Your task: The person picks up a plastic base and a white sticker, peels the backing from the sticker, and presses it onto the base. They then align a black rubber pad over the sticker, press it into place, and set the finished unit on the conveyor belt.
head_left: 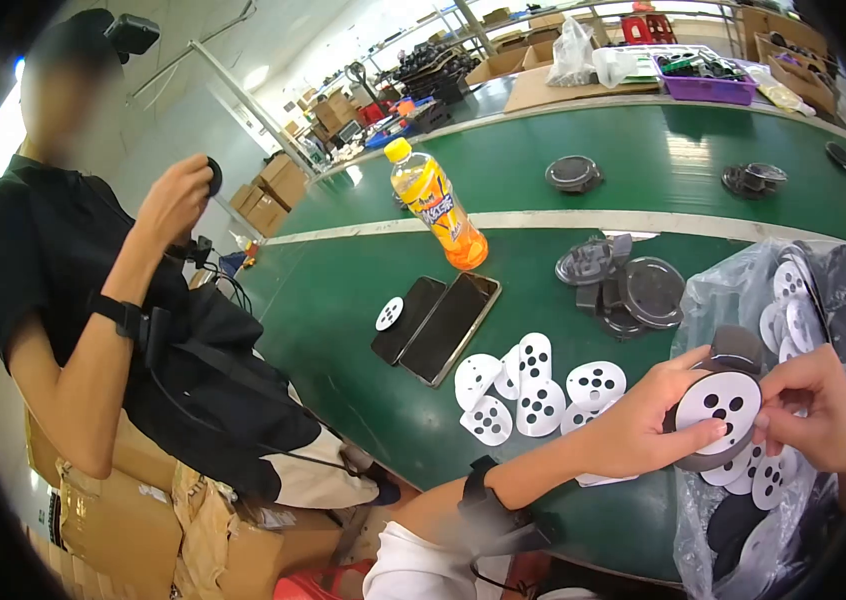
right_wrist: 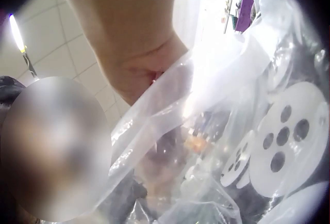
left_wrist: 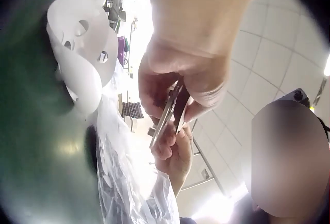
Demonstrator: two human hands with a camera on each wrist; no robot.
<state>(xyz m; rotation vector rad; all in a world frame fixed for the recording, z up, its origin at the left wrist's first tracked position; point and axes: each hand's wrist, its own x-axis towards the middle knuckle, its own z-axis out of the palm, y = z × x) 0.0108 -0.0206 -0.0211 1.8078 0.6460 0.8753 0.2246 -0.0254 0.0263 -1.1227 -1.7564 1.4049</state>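
My left hand (head_left: 671, 415) grips a round black plastic part (head_left: 733, 350) with a white perforated disc (head_left: 718, 403) lying on its face, the thumb pressing on the disc's lower edge. My right hand (head_left: 781, 415) pinches the right rim of the same disc. The left wrist view shows the part edge-on (left_wrist: 166, 114) between the left hand's fingers (left_wrist: 175, 79), with the right hand (left_wrist: 175, 149) behind it. In the right wrist view only the right hand's heel (right_wrist: 134, 59) shows above the bag.
A clear plastic bag (head_left: 743, 290) of white discs and black parts lies at the right. Loose white discs (head_left: 533, 390), two phones (head_left: 438, 320), an orange drink bottle (head_left: 438, 205) and stacked black lids (head_left: 628, 285) sit on the green table (head_left: 343, 290). Another person (head_left: 93, 300) stands at the left.
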